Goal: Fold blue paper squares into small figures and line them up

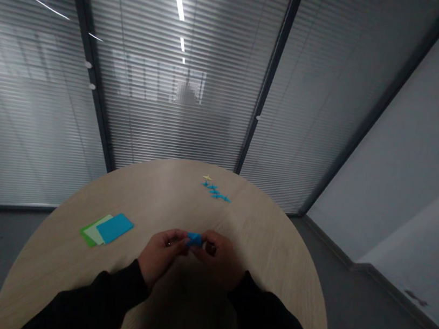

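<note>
- Blue folded paper piece [194, 239]: small and angular, held in the air just above the counter, between the two hands, with its exact fold shape partly hidden by the fingers.
- The left hand [160, 257] and right hand [217, 259] are both closed in a pinch, their fingers [180, 238] grasping the piece from opposite sides.
- Risk at the fingers: the piece is small and light, so a loosened pinch could let it slip and fall to the counter below. Squeezing too hard could crush or open its folds.
- Ahead of the fingers, a row of blue folded paper stars [215, 190] lies on the round wood-grain counter [149, 198], with a small yellow paper star [207, 177] at its far end. These light pieces sit close together, so a careless reach could scatter them.
- To the left of the fingers, a blue card [114, 228] overlaps a pale green card [95, 229] and a darker green card [86, 235]. A dropped piece could land on them.
- Black sleeves [99, 294] cover both forearms behind the hands.
- Beyond the counter stand glass partitions with slatted blinds [177, 115].
</note>
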Demonstrator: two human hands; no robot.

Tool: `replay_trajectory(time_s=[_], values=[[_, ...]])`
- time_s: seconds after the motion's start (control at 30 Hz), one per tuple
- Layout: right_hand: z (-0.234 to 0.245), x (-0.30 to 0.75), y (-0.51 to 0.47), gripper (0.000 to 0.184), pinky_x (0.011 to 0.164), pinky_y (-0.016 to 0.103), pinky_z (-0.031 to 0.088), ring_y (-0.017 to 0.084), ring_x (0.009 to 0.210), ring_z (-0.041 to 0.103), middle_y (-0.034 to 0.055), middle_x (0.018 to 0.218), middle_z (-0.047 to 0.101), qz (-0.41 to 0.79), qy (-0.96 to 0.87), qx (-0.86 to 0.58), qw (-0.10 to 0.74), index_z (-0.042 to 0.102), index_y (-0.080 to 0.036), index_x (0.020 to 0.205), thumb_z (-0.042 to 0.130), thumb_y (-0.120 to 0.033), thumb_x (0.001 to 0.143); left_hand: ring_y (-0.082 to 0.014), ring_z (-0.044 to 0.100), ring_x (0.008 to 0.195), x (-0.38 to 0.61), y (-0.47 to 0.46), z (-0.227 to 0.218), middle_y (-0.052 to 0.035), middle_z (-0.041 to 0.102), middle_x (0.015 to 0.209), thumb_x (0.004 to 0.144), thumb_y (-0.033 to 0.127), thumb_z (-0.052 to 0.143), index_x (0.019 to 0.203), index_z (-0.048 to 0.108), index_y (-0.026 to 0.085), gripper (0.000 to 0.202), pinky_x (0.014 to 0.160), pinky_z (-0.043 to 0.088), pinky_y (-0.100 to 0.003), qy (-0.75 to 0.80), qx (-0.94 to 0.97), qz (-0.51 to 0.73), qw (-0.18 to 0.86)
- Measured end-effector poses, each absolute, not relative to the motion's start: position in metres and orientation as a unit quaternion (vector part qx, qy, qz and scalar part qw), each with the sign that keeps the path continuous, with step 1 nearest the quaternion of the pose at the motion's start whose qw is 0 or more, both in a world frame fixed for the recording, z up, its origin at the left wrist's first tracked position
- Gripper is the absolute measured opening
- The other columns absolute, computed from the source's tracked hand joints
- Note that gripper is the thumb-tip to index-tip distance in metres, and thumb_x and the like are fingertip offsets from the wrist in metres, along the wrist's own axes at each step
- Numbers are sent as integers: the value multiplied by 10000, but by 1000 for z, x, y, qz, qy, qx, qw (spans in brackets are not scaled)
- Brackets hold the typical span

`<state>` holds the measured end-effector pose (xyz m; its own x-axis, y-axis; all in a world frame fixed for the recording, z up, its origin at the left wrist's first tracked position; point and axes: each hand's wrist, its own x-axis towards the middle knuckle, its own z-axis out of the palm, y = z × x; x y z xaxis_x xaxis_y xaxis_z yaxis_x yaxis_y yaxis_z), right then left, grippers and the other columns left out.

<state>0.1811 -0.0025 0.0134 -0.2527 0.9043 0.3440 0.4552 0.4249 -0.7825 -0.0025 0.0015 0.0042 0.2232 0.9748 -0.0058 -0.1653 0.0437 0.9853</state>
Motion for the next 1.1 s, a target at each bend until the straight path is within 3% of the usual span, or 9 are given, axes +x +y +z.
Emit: replay_trajectory(time_s=[0.1, 0.2, 0.27, 0.43, 0.6, 0.8, 1.1], values=[[14, 181, -2, 194, 513, 221, 360, 106, 548, 467, -26, 660, 589, 276, -735, -460, 416, 687, -182, 905, 693, -362, 832, -161, 604, 658, -3, 2, 5, -37, 706, 720, 692, 367, 832, 826, 745, 162, 260, 650, 445, -279, 406, 528, 487, 566], [14, 183, -1, 375, 565, 236, 425, 112, 597, 528, 13, 851, 670, 263, -741, -439, 434, 645, -202, 1156, 720, -361, 824, -157, 601, 655, -3, 3, 3, -42, 709, 746, 699, 352, 823, 844, 727, 162, 257, 653, 442, -281, 394, 534, 482, 572], [14, 185, 0, 399, 612, 245, 454, 119, 652, 565, 26, 944, 681, 256, -752, -418, 440, 626, -224, 1216, 709, -328, 839, -157, 606, 662, -2, 3, 2, -49, 709, 769, 708, 356, 818, 869, 707, 160, 277, 654, 444, -282, 379, 532, 475, 589], [18, 188, -1, 196, 643, 256, 448, 132, 677, 569, 10, 867, 670, 234, -769, -399, 441, 679, -223, 1067, 660, -267, 877, -156, 622, 693, 1, -1, 6, -31, 693, 794, 707, 362, 833, 935, 629, 182, 354, 655, 459, -273, 352, 529, 500, 588], [20, 189, -2, 57, 621, 254, 424, 132, 643, 548, -8, 754, 630, 228, -761, -399, 458, 689, -217, 906, 677, -262, 873, -146, 611, 673, 0, -8, 14, -12, 669, 754, 766, 354, 791, 847, 627, 187, 247, 641, 462, -262, 341, 578, 528, 519], [20, 189, -2, 66, 625, 245, 458, 137, 661, 592, -1, 746, 661, 251, -737, -408, 476, 696, -206, 873, 703, -267, 848, -200, 698, 792, -6, -8, 16, -54, 760, 851, 789, 314, 745, 906, 716, 191, 171, 749, 528, -308, 395, 646, 472, 451], [23, 188, -2, 106, 642, 260, 503, 150, 683, 636, 21, 773, 689, 256, -732, -394, 494, 682, -198, 817, 706, -298, 843, -194, 718, 730, -5, -8, 19, -32, 777, 784, 786, 329, 706, 826, 730, 204, 133, 715, 569, -307, 433, 633, 505, 396]])
